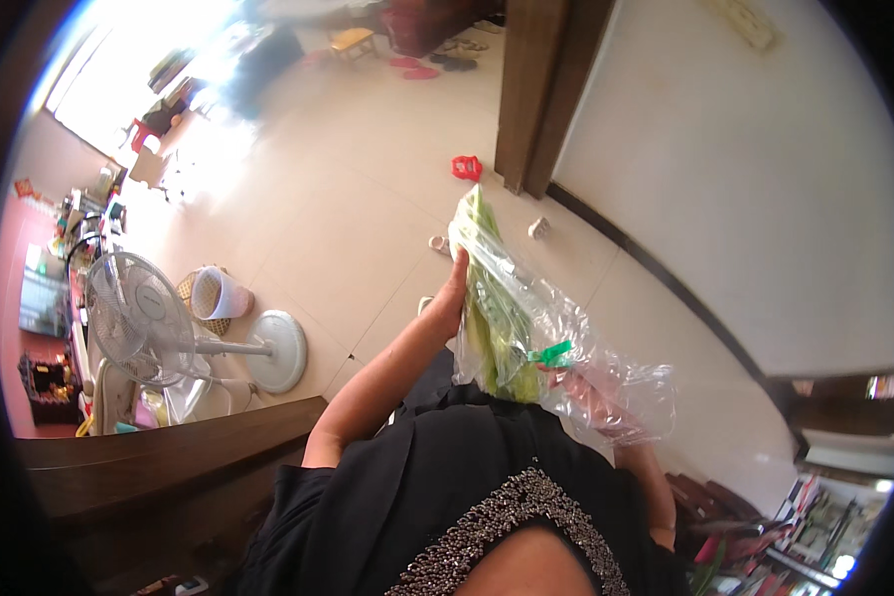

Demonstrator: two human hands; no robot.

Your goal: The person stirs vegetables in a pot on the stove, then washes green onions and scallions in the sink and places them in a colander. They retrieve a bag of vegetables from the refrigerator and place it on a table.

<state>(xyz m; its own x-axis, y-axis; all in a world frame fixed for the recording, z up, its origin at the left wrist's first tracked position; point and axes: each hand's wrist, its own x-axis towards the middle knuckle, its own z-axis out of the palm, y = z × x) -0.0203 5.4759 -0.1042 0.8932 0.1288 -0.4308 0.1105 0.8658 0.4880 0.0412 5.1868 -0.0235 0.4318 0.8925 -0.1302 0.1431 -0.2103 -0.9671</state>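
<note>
A clear plastic bag [559, 305] holds long, pale green leafy vegetables [492, 320] in front of my body. My left hand [453, 298] grips the left side of the bag, its thumb pointing up along the vegetables. At the bag's loose, crumpled right end is my right hand [585, 395], seen blurrily through the plastic. A strip of green tape [551, 352] lies on the bag close to its fingertips. Whether those fingers pinch the film cannot be seen clearly.
A standing fan [149, 305] and a translucent bin [220, 293] are at the left. A dark wooden ledge [194, 439] runs nearby. Ahead, a red object [465, 167] lies on the tiled floor by a wooden post [525, 97]. A pale wall rises at the right.
</note>
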